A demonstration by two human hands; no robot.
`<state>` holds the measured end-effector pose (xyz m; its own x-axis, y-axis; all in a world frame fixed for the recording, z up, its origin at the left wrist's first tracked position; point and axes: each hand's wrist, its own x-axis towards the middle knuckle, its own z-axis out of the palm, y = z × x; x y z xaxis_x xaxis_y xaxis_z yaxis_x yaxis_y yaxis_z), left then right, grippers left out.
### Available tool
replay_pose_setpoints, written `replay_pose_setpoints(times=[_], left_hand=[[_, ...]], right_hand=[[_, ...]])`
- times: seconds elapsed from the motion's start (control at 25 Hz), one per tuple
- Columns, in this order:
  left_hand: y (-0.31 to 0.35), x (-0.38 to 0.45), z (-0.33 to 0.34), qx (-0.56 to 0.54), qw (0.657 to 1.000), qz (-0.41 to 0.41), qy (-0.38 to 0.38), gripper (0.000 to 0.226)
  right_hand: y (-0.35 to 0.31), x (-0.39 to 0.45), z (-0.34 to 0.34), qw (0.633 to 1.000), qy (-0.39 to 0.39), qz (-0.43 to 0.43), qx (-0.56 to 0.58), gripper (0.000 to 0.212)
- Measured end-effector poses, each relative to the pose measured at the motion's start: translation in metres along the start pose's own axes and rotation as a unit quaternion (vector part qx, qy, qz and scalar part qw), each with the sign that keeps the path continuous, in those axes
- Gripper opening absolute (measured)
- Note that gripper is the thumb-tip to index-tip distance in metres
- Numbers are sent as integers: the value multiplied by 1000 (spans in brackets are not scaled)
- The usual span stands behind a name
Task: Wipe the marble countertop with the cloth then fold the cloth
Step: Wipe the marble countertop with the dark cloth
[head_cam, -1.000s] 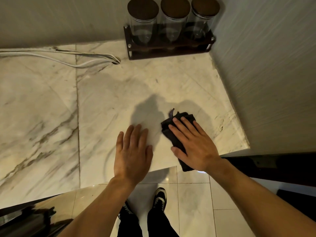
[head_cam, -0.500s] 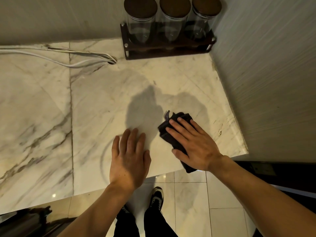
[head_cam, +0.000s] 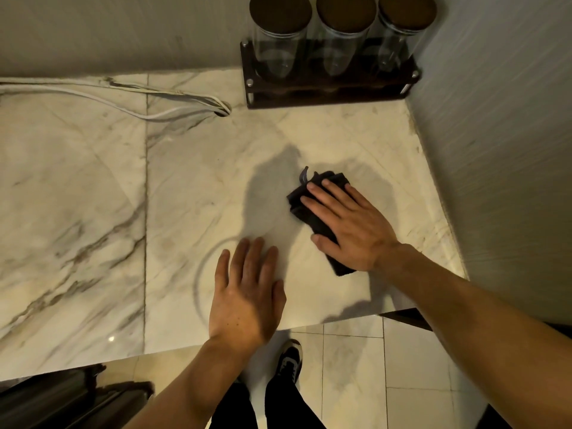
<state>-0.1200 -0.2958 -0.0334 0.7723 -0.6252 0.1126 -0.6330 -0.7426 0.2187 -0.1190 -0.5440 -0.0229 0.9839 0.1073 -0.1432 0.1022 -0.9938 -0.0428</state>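
A small dark cloth (head_cam: 301, 201), bunched and folded over, lies on the white marble countertop (head_cam: 93, 212) right of its middle. My right hand (head_cam: 349, 227) presses flat on the cloth with fingers spread and covers most of it. Only the cloth's far end and near corner (head_cam: 342, 266) show. To the left, my left hand (head_cam: 247, 298) rests palm down on the bare marble near the front edge, holding nothing.
A dark wooden rack (head_cam: 328, 96) with three lidded glass jars stands in the back right corner. White cables (head_cam: 154, 99) run along the back left. A grey wall (head_cam: 495, 165) bounds the right side. Below the front edge are floor tiles (head_cam: 408, 366) and my shoes.
My right hand has pushed the cloth away from the front edge, toward the back of the counter. My left hand stays flat on the marble beside it.
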Motion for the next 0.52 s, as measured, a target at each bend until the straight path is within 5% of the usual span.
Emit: replay_pose_setpoints(times=[0.52], left_hand=[[1,3,-4,18,999,-10,-37,51]], right_hand=[[29,82,-7,993,29,107,34,67]])
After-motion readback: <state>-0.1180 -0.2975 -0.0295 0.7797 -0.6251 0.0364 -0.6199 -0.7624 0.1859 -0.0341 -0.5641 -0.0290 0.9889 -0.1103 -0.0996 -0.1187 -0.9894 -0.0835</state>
